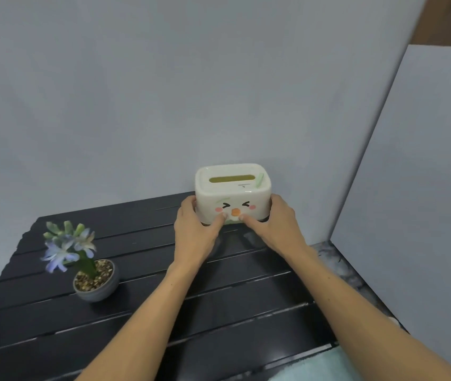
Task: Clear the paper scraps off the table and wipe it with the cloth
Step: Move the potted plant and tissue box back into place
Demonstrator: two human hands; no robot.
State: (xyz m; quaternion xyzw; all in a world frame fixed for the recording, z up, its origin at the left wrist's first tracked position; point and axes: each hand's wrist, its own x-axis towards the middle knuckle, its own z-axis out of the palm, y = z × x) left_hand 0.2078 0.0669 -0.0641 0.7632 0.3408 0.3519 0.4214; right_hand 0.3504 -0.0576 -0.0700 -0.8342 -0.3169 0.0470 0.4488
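A cream tissue box (232, 188) with a cartoon face and a slot on top stands at the far right of the black slatted table (150, 312). My left hand (195, 232) grips its left side and my right hand (272, 226) grips its right side, thumbs on the front face. A light blue cloth (320, 367) shows at the bottom edge near my right forearm. No paper scraps are visible on the table.
A small grey pot with a blue-flowered plant (95, 279) stands on the left part of the table. Grey walls rise behind and a grey panel (425, 188) stands close on the right. Marbled floor (339, 265) shows past the table's right edge.
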